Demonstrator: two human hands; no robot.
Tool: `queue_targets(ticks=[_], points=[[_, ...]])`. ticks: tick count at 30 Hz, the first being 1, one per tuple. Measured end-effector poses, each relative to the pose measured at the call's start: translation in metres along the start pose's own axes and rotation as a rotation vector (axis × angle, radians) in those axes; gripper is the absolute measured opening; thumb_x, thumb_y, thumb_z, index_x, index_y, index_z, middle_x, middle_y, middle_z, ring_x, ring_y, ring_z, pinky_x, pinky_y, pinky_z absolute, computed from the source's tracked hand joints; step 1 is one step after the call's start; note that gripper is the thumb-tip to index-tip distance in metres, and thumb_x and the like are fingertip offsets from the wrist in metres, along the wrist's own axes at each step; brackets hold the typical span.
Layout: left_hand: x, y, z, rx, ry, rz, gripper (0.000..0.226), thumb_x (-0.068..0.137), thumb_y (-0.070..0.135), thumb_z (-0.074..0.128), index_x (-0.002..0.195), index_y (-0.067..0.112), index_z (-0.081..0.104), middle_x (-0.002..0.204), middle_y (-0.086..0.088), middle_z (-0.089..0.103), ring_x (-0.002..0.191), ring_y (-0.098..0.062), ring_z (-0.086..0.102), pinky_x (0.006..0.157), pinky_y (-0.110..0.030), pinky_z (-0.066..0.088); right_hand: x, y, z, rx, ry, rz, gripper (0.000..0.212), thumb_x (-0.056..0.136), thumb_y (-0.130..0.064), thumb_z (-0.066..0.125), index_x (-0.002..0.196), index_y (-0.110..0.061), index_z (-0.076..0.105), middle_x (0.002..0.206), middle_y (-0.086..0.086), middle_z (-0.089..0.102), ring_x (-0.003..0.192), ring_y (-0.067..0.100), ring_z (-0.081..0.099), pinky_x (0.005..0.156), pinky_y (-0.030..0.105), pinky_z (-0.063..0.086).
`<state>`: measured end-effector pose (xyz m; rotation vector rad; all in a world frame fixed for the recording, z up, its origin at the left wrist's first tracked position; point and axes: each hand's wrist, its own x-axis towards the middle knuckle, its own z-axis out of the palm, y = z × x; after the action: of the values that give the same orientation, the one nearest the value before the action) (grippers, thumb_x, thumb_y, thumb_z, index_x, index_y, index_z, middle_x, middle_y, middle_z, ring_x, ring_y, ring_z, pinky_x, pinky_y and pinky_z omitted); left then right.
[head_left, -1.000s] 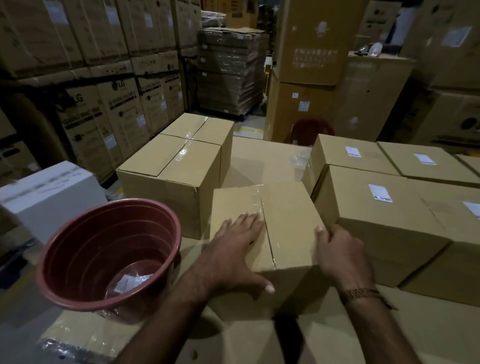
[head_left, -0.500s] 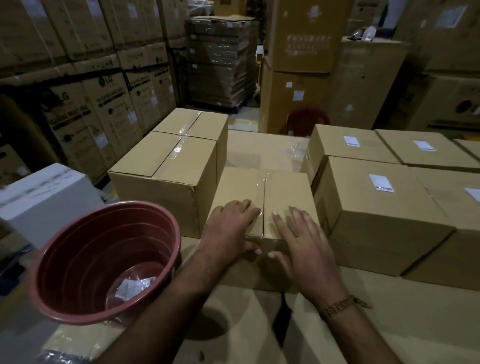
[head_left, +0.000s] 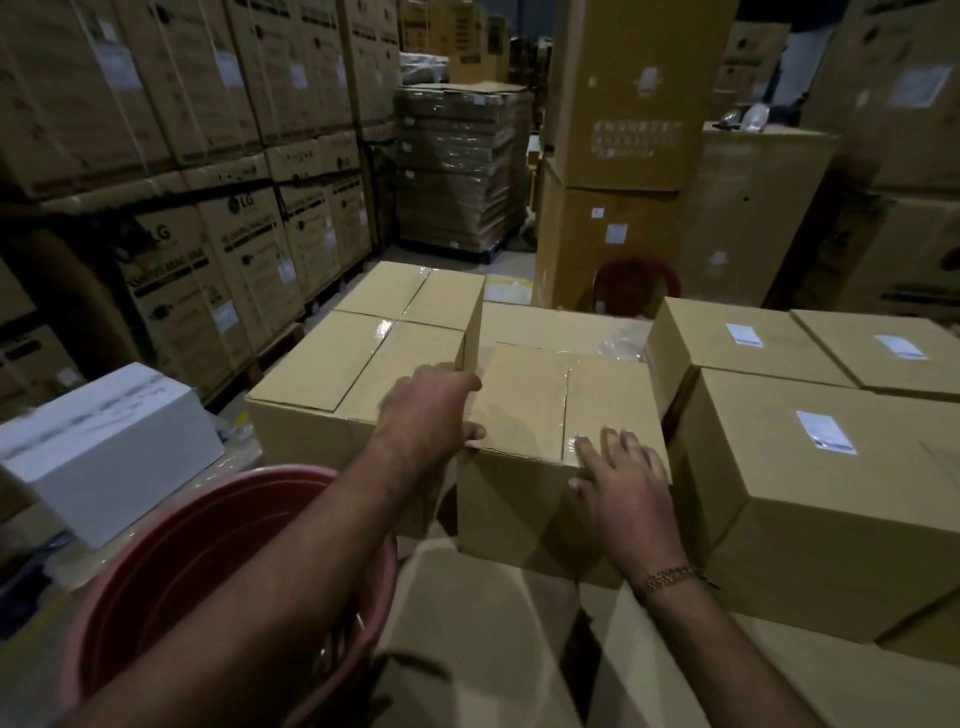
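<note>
Warehouse, cartons stacked all round. Small taped box (head_left: 524, 410) sits mid-scene, between a bigger box (head_left: 353, 384) on the left and a labelled box (head_left: 810, 509) on the right. Left hand (head_left: 431, 410) lies along its left top edge, fingers straight and thumb on the near corner. Right hand (head_left: 623, 478) lies flat, fingers spread, on its near right corner. Red tub (head_left: 208, 571) near left.

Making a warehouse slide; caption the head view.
Left hand at the left edge of the taped box, right hand flat on top, larger cartons either side.

A red tub (head_left: 171, 597) sat near left, with a white box (head_left: 104, 457) beyond it. Labelled cartons (head_left: 831, 545) stood on the right. A red chair (head_left: 636, 280) stood far behind, and wrapped pallet stacks (head_left: 462, 166) farther still.
</note>
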<state>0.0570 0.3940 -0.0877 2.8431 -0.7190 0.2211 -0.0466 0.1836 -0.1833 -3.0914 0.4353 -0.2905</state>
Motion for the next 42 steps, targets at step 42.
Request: queue_targets(ticks=[42], points=[[0.217,-0.085,0.084,0.102,-0.200,0.033,0.071,0.099,0.048,0.059,0.158,0.016,0.038,0.163,-0.005,0.040,0.146,-0.026,0.042,0.117,-0.048,0.040,0.264,-0.007,0.056,0.006,0.122,0.081,0.053,0.103,-0.039,0.060,0.152,-0.025,0.047,0.153,0.005,0.053,0.142,0.028,0.042,0.118,0.045,0.036]])
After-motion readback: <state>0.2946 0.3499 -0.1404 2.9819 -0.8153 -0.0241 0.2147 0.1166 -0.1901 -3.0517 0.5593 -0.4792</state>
